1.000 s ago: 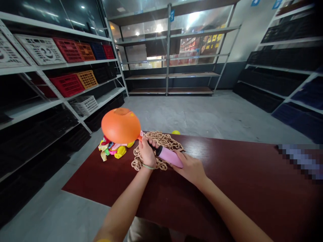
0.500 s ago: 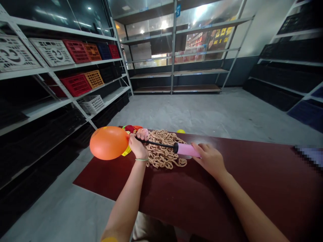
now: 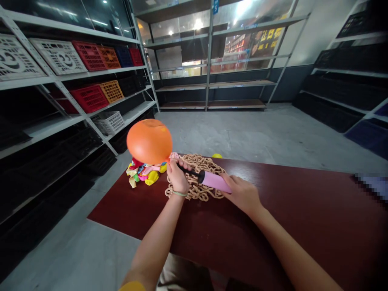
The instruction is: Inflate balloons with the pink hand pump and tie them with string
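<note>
An inflated orange balloon (image 3: 149, 141) sits above the far left part of the table, its neck at the fingers of my left hand (image 3: 178, 176). That hand is closed around the balloon's neck and the black end of a hand pump. My right hand (image 3: 242, 194) grips the pump's pink barrel (image 3: 216, 182). A short stretch of black rod shows between the barrel and my left hand. Beneath the pump lies a heap of beige chain or looped rope (image 3: 201, 161). Left of it is a pile of limp, colourful balloons (image 3: 151, 178).
The dark red table (image 3: 212, 226) has its left corner near my left arm. A yellow round thing (image 3: 217, 156) shows at its far edge. Shelves with crates (image 3: 91, 98) stand on the left, and a metal rack (image 3: 209, 87) at the back. Something pixelated lies far right.
My left hand and the balloon have moved right and up, toward the pink barrel, so less black rod shows. The balloon now stands more upright, uncovering the limp balloons.
</note>
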`<state>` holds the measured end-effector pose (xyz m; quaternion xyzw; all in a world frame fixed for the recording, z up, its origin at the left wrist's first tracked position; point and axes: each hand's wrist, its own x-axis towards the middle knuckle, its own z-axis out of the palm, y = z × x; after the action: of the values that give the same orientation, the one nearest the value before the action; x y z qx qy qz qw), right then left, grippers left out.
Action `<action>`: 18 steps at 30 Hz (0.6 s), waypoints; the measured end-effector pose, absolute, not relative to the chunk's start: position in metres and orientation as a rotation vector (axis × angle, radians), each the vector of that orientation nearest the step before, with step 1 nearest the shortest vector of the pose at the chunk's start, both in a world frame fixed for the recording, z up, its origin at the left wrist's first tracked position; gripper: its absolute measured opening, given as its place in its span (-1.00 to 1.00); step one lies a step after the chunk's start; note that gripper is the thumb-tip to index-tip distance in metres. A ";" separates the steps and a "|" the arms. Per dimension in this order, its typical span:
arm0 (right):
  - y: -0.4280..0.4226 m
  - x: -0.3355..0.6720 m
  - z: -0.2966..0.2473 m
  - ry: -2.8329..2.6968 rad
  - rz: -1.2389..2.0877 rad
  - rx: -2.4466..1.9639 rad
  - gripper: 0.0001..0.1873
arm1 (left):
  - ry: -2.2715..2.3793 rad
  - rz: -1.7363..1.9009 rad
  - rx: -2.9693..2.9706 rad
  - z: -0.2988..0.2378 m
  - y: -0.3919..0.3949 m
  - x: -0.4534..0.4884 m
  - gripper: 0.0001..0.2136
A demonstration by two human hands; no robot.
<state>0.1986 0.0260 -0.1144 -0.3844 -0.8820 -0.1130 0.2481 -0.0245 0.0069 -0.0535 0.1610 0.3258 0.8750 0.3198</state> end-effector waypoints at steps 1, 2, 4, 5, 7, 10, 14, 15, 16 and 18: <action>0.032 0.207 -0.114 -2.414 -0.363 -1.060 -0.50 | 0.858 2.323 0.405 -0.051 0.007 -0.030 -0.78; 0.038 0.215 -0.114 -2.408 -0.408 -1.072 -0.51 | 0.861 2.343 0.384 -0.049 0.006 -0.037 -0.80; 0.047 0.227 -0.113 -2.388 -0.462 -1.098 -0.52 | 0.870 2.382 0.349 -0.045 0.005 -0.049 -0.82; 0.050 0.231 -0.112 -2.376 -0.472 -1.112 -0.53 | 0.874 2.404 0.331 -0.043 0.004 -0.054 -0.83; 0.051 0.232 -0.111 -2.373 -0.465 -1.132 -0.53 | 0.890 2.451 0.290 -0.041 0.002 -0.063 -0.84; 0.041 0.218 -0.112 -2.397 -0.426 -1.132 -0.51 | 0.909 2.487 0.242 -0.039 0.003 -0.061 -0.85; 0.018 0.194 -0.115 -2.389 -0.329 -1.119 -0.47 | 0.865 2.379 0.315 -0.047 0.006 -0.026 -0.80; 0.013 0.190 -0.116 -2.372 -0.293 -1.124 -0.47 | 0.851 2.325 0.350 -0.050 0.006 -0.015 -0.79; 0.010 0.187 -0.117 -2.358 -0.260 -1.126 -0.47 | 0.841 2.278 0.377 -0.053 0.007 -0.007 -0.79; 0.008 0.183 -0.117 -2.354 -0.223 -1.112 -0.49 | 0.827 2.230 0.406 -0.057 0.008 0.003 -0.79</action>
<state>0.1825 0.0079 -0.1168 -0.4109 -0.8696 -0.0823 0.2613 0.0030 0.0078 -0.0569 0.1571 0.3203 0.8636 0.3563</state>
